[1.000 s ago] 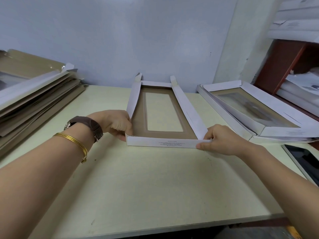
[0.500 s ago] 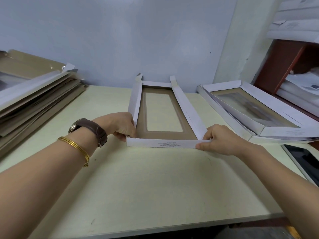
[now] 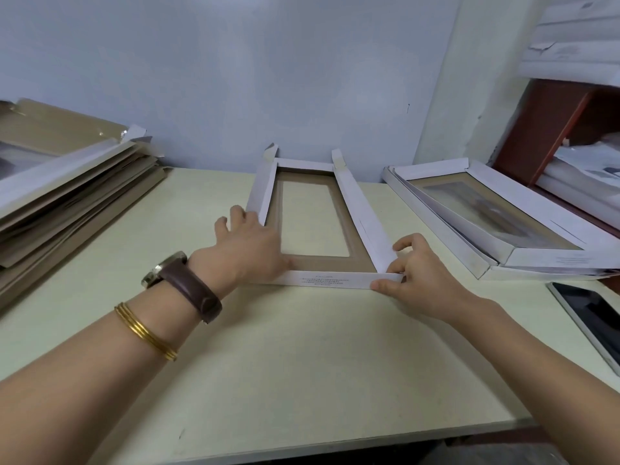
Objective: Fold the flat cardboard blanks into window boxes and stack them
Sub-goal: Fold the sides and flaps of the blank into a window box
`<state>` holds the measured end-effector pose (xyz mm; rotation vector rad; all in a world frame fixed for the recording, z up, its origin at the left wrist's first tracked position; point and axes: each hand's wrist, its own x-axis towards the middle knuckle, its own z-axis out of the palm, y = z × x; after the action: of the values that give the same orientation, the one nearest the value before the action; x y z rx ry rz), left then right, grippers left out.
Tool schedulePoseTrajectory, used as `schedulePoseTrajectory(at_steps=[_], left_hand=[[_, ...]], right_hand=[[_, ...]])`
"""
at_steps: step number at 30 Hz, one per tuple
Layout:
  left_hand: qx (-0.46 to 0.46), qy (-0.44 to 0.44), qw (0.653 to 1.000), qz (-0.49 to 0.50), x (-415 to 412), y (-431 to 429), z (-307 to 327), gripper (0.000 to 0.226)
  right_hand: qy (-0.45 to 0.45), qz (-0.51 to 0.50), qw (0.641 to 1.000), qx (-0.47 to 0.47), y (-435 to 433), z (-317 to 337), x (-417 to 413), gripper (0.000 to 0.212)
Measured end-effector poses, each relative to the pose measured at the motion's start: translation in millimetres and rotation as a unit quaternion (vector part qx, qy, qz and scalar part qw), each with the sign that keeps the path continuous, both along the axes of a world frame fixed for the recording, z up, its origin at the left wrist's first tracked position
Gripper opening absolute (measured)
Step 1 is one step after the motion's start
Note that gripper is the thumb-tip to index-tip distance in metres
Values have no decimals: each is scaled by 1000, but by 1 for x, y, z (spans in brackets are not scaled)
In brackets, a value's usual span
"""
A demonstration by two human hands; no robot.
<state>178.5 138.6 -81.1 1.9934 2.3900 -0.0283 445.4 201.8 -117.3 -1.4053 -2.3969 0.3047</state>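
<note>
Cardboard blank [image 3: 313, 226], half raised into a window box, is lying in the middle of the table [image 3: 268, 380], its long axis pointing away from me toward the wall.

My left hand [image 3: 250, 246] is lying spread across the near left corner, palm down, fingers [image 3: 236, 214] reaching up along the outside of the left side flap [image 3: 261, 189], which is standing tilted inward. It is pressing, not gripping. My right hand [image 3: 412, 273] is pinching the near right corner, thumb and fingertips closing on the spot where the near end wall [image 3: 328, 280] is meeting the right side flap [image 3: 360, 209]. That flap is leaning outward, not yet upright.

Far end wall is standing; both far corner tabs are sticking up loose. Brown inner face is showing around the window cutout, with the table visible through it.

Handling, as I am judging it: thin board, light, stiff along the panels but bending readily at the scored creases. The narrow frame around the window is looking like the weak part, so I am keeping hold at corners and flap edges, close to the creases, never across the opening. White outer face is likely somewhat slick.

Further out: to my left, a stack of flat blanks [image 3: 67, 182] is waiting. To my right, finished boxes [image 3: 496, 216] are lying stacked at an angle. Beyond them, at the table's right edge, a tablet [image 3: 597, 317].
</note>
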Motion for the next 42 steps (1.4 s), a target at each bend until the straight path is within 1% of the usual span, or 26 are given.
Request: schedulePoseTrajectory(at_steps=[1,2,3,6,8,10,12,14,16,18,21,23,26,29,32,35,36,39,42], left_hand=[[33,8,999,-31,6,-3,-3,36],[67,-4,995,-68,13,-6,-5,28],[90,-29,990,-107,19,-8,-7,24],[102,-113,969,-194,41,-16,-10,19],[114,-151,960,-208,53,-20,-15,16],[137,-170,956,-197,59,-25,-22,14],[160,-166,955,-186,60,-27,-30,9],[170,-171,954,-178,57,-28,-35,16],[167,-193,952,-167,52,-28,-34,20],[156,-234,947,-155,45,-30,-30,24],[151,-268,942,-135,37,-32,-25,29],[145,-279,943,-108,31,-32,-23,41],[142,-296,941,-82,18,-31,-21,54],[116,-304,943,-75,4,-30,-15,61],[77,-314,944,-69,-12,-31,-5,65],[45,-353,932,-72,-36,-35,6,63],[44,-359,929,-73,-44,-37,9,58],[45,-338,939,-53,-64,-41,12,39],[36,-309,950,-4,-74,-38,8,32]], right_hand=[[1,7,1000,6,-1,-1,-2,27],[2,13,1000,11,-3,-1,-5,29],[4,19,1000,17,-4,-1,-9,31],[13,37,999,35,-13,0,-25,33],[29,65,996,46,-22,0,-38,30],[48,98,993,44,-32,1,-47,26],[45,121,991,26,-38,6,-51,22],[17,127,992,18,-38,10,-49,23],[-11,133,991,23,-34,13,-47,31],[-6,144,989,31,-30,12,-48,41],[-22,155,986,54,-21,10,-57,45],[-50,151,985,63,-11,7,-61,45],[-85,130,986,54,7,7,-66,42],[-141,119,981,65,22,9,-68,42],[-148,79,983,74,34,15,-68,42],[-146,39,984,98,45,17,-62,33],[-145,28,984,99,48,18,-59,29],[-146,4,986,84,53,22,-54,24],[-179,21,978,105,52,22,-52,29]])
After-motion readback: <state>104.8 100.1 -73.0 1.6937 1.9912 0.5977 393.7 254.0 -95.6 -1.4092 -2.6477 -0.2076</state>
